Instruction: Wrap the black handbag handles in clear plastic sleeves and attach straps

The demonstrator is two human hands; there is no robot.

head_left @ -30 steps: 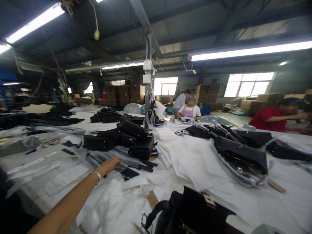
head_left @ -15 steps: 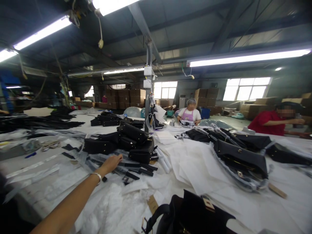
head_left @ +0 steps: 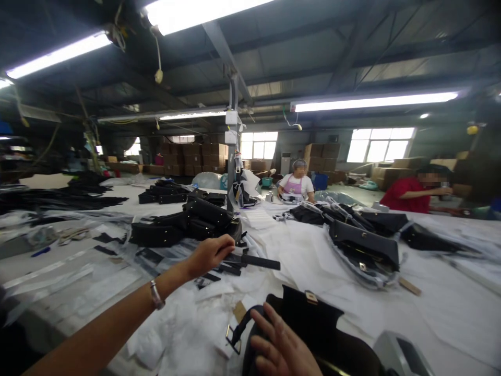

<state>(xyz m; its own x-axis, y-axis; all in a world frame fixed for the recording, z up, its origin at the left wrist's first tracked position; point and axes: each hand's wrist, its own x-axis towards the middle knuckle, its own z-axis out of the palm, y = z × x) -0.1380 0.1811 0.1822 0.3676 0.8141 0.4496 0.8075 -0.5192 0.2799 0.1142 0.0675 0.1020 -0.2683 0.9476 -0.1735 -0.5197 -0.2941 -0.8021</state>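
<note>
My left hand point(head_left: 209, 254) reaches out over the white table and is closed round a long black strap point(head_left: 254, 261), which it holds lifted above a scatter of similar black straps point(head_left: 223, 270). My right hand point(head_left: 278, 347) lies near the bottom edge with fingers spread, resting flat on a black handbag point(head_left: 313, 324) that has a gold clasp and a buckled handle. A silver bracelet shows on my left wrist.
A pile of black bags point(head_left: 188, 222) sits behind the straps beside a grey pole point(head_left: 231, 156). More bags in plastic point(head_left: 364, 243) lie to the right on white paper sheets point(head_left: 305, 256). Two people point(head_left: 297, 183) point(head_left: 415, 190) work at the far side.
My left hand has closed on a black strap and lifted it to the right. My right hand has come into view, laid on the black handbag. The view has shifted a little.
</note>
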